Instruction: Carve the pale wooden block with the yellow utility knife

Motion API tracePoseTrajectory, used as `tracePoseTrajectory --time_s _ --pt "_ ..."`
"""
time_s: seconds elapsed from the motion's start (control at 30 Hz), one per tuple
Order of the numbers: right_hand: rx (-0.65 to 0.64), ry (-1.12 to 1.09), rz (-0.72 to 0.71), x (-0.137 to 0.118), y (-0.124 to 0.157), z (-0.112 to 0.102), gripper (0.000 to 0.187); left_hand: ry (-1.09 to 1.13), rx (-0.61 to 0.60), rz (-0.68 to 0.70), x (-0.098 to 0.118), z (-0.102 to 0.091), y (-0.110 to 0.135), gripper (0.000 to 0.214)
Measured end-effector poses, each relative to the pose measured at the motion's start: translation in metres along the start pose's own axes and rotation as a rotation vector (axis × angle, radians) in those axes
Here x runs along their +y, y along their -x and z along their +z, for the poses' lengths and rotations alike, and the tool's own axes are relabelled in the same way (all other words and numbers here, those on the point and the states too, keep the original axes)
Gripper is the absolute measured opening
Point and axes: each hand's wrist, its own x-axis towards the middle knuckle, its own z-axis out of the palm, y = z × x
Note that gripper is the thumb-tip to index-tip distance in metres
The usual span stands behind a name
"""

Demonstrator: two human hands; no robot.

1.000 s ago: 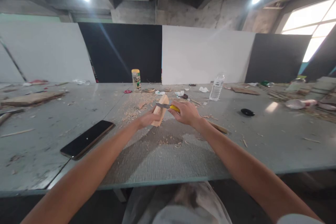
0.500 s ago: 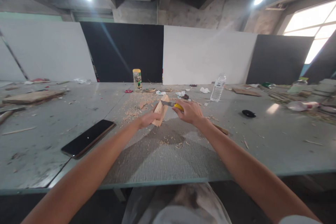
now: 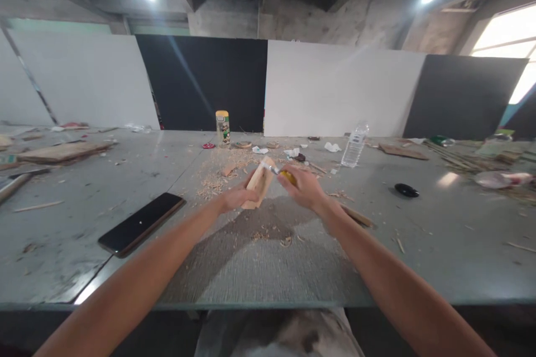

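My left hand (image 3: 235,198) is closed round the lower end of a pale wooden block (image 3: 258,182), holding it tilted above the grey table (image 3: 268,268). My right hand (image 3: 305,186) grips a knife with a yellow handle (image 3: 288,176). Its short blade touches the block's upper end. Wood shavings (image 3: 218,175) lie scattered on the table just beyond the block, and a few more lie below my hands.
A black phone (image 3: 141,222) lies to the left. Farther back stand a yellow-capped jar (image 3: 223,128) and a clear water bottle (image 3: 354,145). A small black object (image 3: 406,190) and a wooden stick (image 3: 357,215) lie to the right. Wood scraps clutter both far ends.
The knife blade has slid from the block's middle up to its top end. The camera has tipped slightly, shifting the scene right and down.
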Motion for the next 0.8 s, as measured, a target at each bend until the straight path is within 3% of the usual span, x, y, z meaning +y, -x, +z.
tracePoseTrajectory --time_s 0.07,0.23,0.4,0.8 --pt "-0.075 -0.017 -0.028 -0.010 0.004 0.004 0.036 0.001 0.035 -0.051 0.001 0.000 0.000 0.085" --pt "-0.096 -0.026 -0.036 -0.014 0.007 0.009 0.038 -0.033 0.072 -0.057 0.011 0.001 0.000 0.067" --pt "-0.123 -0.015 -0.110 -0.017 0.008 0.013 0.038 -0.063 0.003 -0.038 0.020 0.004 0.003 0.054" --pt "-0.117 0.226 -0.113 -0.019 0.006 0.003 0.038 -0.102 0.075 -0.036 0.016 0.001 0.000 0.055"
